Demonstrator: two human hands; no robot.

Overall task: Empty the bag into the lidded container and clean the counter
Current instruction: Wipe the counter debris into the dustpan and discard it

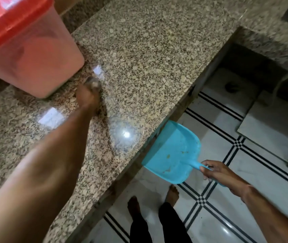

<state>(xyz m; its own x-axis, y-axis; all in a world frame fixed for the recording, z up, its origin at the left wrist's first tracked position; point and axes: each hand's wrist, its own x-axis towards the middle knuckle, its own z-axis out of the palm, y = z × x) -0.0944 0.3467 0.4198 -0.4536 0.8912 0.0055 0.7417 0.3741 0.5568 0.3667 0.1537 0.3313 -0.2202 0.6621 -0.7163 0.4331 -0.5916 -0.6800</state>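
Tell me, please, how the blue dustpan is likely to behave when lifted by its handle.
Probably stiff: the blue dustpan shows no sag though the right hand grips only its handle. Likely light, since one hand holds it out at the counter edge. Its smooth plastic may be slippery.

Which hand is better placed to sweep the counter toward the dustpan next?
Left. The left hand, though blurred, is on the counter beside the lidded container. The right hand is busy gripping the dustpan by its handle, just off the counter's edge.
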